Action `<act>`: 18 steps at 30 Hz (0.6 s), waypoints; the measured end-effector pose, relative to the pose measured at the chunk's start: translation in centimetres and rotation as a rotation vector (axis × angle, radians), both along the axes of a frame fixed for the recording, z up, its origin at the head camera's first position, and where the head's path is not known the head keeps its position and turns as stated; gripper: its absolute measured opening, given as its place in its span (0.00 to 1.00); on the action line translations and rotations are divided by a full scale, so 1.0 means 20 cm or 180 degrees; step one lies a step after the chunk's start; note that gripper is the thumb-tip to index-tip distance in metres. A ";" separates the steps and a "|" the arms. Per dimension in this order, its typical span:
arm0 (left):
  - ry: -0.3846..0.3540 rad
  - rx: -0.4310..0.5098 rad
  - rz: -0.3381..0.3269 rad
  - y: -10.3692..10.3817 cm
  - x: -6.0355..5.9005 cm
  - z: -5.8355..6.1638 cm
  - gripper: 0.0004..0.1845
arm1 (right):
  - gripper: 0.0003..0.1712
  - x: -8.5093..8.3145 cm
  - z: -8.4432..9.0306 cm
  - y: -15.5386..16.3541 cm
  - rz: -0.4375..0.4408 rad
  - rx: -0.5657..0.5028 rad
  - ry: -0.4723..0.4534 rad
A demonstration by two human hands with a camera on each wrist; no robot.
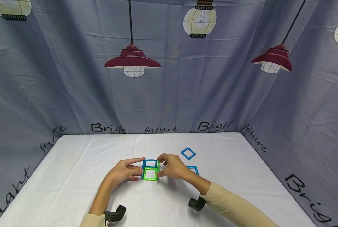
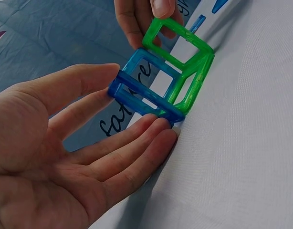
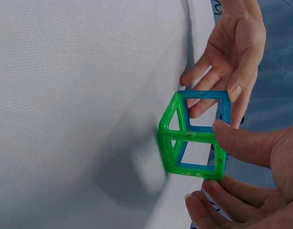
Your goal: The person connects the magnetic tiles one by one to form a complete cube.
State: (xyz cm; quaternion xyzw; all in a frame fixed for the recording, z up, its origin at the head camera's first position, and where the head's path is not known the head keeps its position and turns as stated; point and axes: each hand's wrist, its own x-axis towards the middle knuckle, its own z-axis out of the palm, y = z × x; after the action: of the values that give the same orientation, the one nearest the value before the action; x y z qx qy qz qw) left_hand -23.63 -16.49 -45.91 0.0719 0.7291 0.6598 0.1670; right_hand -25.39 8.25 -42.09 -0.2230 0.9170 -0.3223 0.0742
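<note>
A small cube (image 1: 150, 178) of green and blue magnetic square frames stands on the white table (image 1: 72, 176) near its middle. My left hand (image 1: 124, 171) lies flat against the cube's blue left side, fingers straight and thumb at its top corner. The left wrist view shows that hand (image 2: 65, 143) with an open palm touching the blue frame (image 2: 137, 90). My right hand (image 1: 173, 167) pinches the cube from the right. In the right wrist view its thumb (image 3: 242, 140) presses the top green edge (image 3: 189, 136) while its fingers curl below.
Two loose blue square frames lie right of the cube: one (image 1: 184, 150) farther back, one (image 1: 192, 167) partly hidden behind my right wrist. Black wrist camera mounts (image 1: 115, 216) sit on both forearms. A grey curtain printed with lamps surrounds the table on three sides.
</note>
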 end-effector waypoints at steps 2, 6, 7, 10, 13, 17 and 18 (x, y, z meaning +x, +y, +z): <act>0.0008 0.0016 -0.0022 0.00 0.00 0.00 0.33 | 0.31 0.00 0.00 0.00 -0.0014 -0.0002 -0.0006; 0.0020 0.0024 -0.0050 0.00 0.00 0.00 0.34 | 0.31 0.00 0.00 -0.01 -0.0033 -0.0021 -0.0013; 0.0025 0.0026 -0.0053 0.00 0.00 0.00 0.34 | 0.31 0.00 0.00 -0.01 -0.0040 -0.0027 -0.0022; 0.0031 0.0032 -0.0067 0.00 0.00 0.00 0.34 | 0.32 0.00 0.00 -0.01 -0.0041 -0.0034 -0.0024; 0.0038 0.0048 -0.0080 0.00 0.00 0.00 0.35 | 0.33 0.00 0.00 -0.01 -0.0033 0.0005 -0.0025; 0.0035 0.0070 -0.0082 -0.01 0.00 0.00 0.35 | 0.35 0.00 0.00 -0.01 -0.0027 0.0046 -0.0058; 0.0031 0.0076 -0.0077 -0.01 0.00 0.00 0.34 | 0.35 0.00 -0.01 -0.01 -0.0023 0.0050 -0.0073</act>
State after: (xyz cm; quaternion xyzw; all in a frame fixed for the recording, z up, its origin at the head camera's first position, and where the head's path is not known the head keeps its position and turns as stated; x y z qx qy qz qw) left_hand -23.55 -16.60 -45.90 0.0860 0.7210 0.6661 0.1705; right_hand -25.33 8.05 -42.21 -0.2154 0.9194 -0.3179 0.0853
